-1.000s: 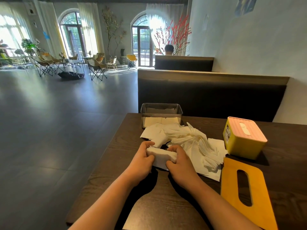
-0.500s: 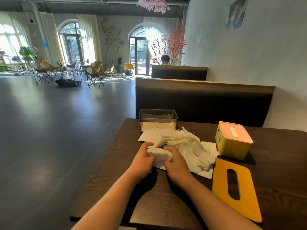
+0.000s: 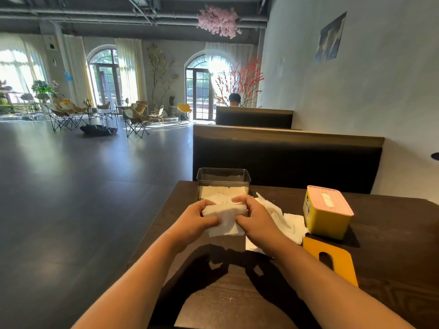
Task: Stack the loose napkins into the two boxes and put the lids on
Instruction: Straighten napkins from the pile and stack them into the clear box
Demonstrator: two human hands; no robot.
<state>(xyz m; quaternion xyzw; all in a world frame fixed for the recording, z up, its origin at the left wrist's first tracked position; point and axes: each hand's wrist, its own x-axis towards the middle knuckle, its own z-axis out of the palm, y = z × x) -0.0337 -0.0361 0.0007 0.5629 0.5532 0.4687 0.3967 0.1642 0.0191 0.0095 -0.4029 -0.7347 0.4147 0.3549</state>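
Napkins (image 3: 224, 211) in a neat bunch are held between both hands, just in front of the clear box (image 3: 223, 180). The left hand (image 3: 197, 222) grips one end and the right hand (image 3: 257, 219) grips the other, with fingers curled round the bunch.

The clear box has no lid on and some napkins in the bottom. I think this bunch goes in next. It must go up over the near wall and down flat.

More loose napkins (image 3: 288, 222) lie to the right, beside the yellow box (image 3: 327, 219), which has its lid on. The orange lid (image 3: 342, 264) lies flat on the worktop (image 3: 392, 233). The worktop's left edge is near the left hand, so there is more room on the right.
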